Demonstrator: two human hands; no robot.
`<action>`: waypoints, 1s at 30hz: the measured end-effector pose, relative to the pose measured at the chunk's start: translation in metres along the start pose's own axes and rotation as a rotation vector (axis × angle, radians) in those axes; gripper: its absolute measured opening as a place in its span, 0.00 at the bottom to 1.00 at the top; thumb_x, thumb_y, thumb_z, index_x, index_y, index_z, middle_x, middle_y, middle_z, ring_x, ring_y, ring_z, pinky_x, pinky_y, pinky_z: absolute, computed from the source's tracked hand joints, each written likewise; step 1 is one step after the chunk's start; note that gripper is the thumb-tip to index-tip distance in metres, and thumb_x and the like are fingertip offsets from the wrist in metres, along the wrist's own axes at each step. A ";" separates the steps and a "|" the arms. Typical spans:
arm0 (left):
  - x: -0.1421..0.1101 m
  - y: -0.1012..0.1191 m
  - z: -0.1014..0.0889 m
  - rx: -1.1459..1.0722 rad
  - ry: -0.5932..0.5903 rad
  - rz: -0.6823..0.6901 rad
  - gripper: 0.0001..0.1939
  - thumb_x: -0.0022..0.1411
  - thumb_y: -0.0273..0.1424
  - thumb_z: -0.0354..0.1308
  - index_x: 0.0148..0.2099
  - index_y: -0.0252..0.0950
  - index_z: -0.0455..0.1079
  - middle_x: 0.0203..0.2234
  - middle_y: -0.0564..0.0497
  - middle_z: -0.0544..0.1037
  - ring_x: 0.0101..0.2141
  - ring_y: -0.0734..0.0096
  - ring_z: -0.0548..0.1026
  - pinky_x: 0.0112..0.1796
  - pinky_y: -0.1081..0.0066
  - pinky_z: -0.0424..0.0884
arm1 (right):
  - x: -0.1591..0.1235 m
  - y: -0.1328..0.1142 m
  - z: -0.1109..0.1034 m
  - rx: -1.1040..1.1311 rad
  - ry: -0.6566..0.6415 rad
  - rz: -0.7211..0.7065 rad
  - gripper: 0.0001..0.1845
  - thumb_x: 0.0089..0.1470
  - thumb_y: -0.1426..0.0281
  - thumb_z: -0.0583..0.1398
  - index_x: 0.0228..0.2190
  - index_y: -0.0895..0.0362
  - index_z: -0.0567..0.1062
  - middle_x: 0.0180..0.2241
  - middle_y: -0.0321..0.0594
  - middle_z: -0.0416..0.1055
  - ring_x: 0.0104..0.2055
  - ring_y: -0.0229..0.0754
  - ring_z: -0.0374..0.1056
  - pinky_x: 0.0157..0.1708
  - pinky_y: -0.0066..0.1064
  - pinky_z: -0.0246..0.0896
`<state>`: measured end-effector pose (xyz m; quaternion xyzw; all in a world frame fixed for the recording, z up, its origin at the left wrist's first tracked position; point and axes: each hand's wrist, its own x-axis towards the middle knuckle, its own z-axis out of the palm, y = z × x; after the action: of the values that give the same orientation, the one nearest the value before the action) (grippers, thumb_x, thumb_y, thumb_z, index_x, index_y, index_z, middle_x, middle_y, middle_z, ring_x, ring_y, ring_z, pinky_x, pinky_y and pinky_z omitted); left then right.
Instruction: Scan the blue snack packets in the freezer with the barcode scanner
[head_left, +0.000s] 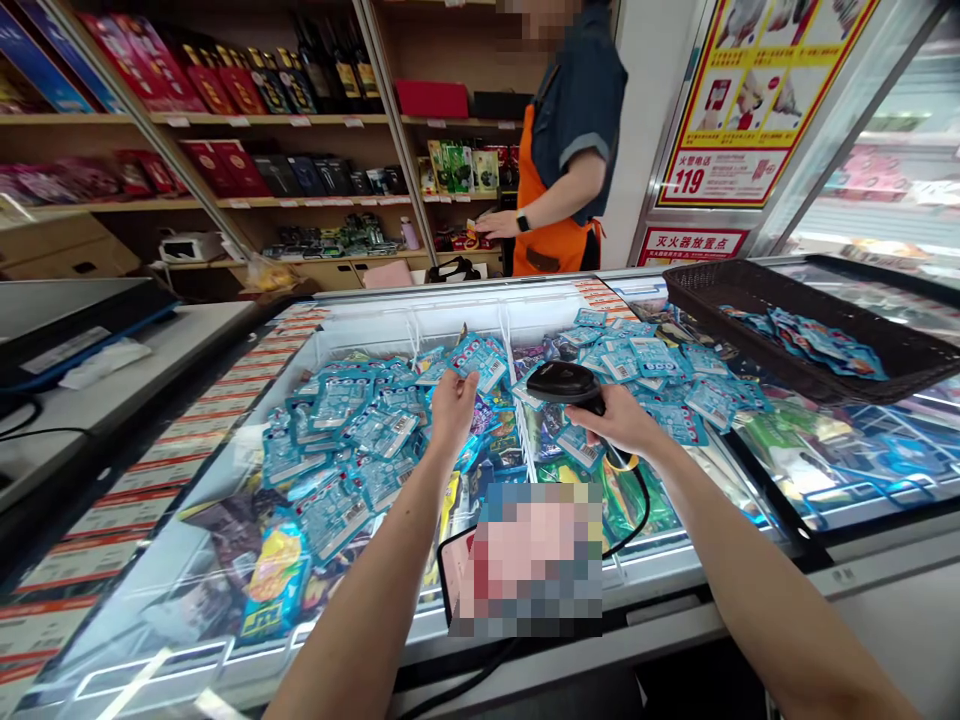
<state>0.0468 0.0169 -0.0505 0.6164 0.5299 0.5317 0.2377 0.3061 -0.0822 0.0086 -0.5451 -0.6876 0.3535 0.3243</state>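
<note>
- Left hand [452, 412]: raised, fingers and thumb close together, not wide, pinching one blue packet [480, 362] by its low edge.
- Right hand [616, 418]: closed tight around the grip of a black barcode scanner [561, 383].
- Blue packet: up and to the left of the black barcode scanner, near it, with a small gap between them.
- Long side of the blue packet: on a slant, from upper left down to lower right.
- Top of the black barcode scanner: lying sideways, with its front end toward the blue packet. Which way its window faces: cannot tell.
- Nearer hand to the blue packet: the left, in touch with it. Right hand: farther off, with the black barcode scanner between.
- Black cord [637, 515]: running down from the black barcode scanner toward the front of the freezer.
- Under both hands: heaps of small blue packets [345, 430] inside a long chest freezer [150, 668], with a thin white divider [519, 430] between two bins.
- Right of the hands: a dark woven basket [750, 300] on top of the glass, with more blue packets [806, 345] inside.
- Far side of the freezer: another person in an orange apron [544, 200], one hand [495, 225] at a small item, in front of shelves [225, 120] of boxes and bottles.
</note>
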 end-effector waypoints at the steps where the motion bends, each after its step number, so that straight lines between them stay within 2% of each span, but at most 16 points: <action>1: 0.000 0.001 0.000 0.001 0.004 -0.003 0.17 0.59 0.45 0.54 0.28 0.38 0.59 0.19 0.56 0.57 0.21 0.75 0.55 0.24 0.72 0.48 | 0.001 0.001 0.000 0.007 -0.005 0.000 0.18 0.51 0.54 0.59 0.28 0.57 0.72 0.16 0.39 0.72 0.20 0.45 0.70 0.23 0.33 0.63; 4: -0.001 0.003 0.000 0.008 0.008 -0.014 0.18 0.58 0.45 0.55 0.27 0.38 0.58 0.19 0.56 0.58 0.21 0.75 0.56 0.24 0.72 0.49 | 0.002 0.003 -0.001 0.017 -0.018 -0.005 0.17 0.51 0.55 0.59 0.26 0.57 0.73 0.16 0.39 0.72 0.20 0.44 0.70 0.24 0.33 0.63; 12: -0.001 0.001 0.001 -0.038 -0.034 -0.015 0.15 0.60 0.44 0.54 0.32 0.36 0.64 0.21 0.55 0.62 0.23 0.75 0.59 0.25 0.73 0.52 | 0.006 0.000 -0.001 0.017 -0.032 -0.022 0.17 0.52 0.57 0.59 0.26 0.58 0.74 0.16 0.39 0.72 0.20 0.43 0.70 0.24 0.32 0.63; 18: -0.001 0.007 -0.001 0.017 -0.014 -0.024 0.17 0.59 0.43 0.54 0.27 0.37 0.59 0.19 0.56 0.58 0.22 0.76 0.55 0.24 0.72 0.49 | 0.009 0.001 0.002 0.031 -0.033 -0.014 0.19 0.52 0.54 0.58 0.27 0.59 0.74 0.16 0.39 0.72 0.18 0.42 0.69 0.24 0.31 0.63; 23: -0.002 0.010 -0.001 0.001 -0.021 -0.039 0.19 0.59 0.44 0.54 0.26 0.38 0.54 0.19 0.57 0.56 0.21 0.76 0.53 0.24 0.72 0.47 | 0.011 0.006 0.003 0.063 -0.011 -0.021 0.19 0.51 0.54 0.59 0.30 0.59 0.75 0.20 0.40 0.74 0.19 0.41 0.70 0.23 0.30 0.63; 30: -0.001 0.009 -0.002 0.016 0.001 0.018 0.18 0.60 0.43 0.54 0.26 0.38 0.55 0.18 0.57 0.57 0.21 0.75 0.54 0.24 0.72 0.49 | 0.014 0.006 0.000 0.266 0.019 0.011 0.20 0.50 0.54 0.59 0.31 0.60 0.73 0.31 0.43 0.76 0.18 0.38 0.69 0.20 0.29 0.64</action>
<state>0.0483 0.0124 -0.0428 0.6228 0.5287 0.5299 0.2276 0.3069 -0.0673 0.0045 -0.5044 -0.6285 0.4381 0.3984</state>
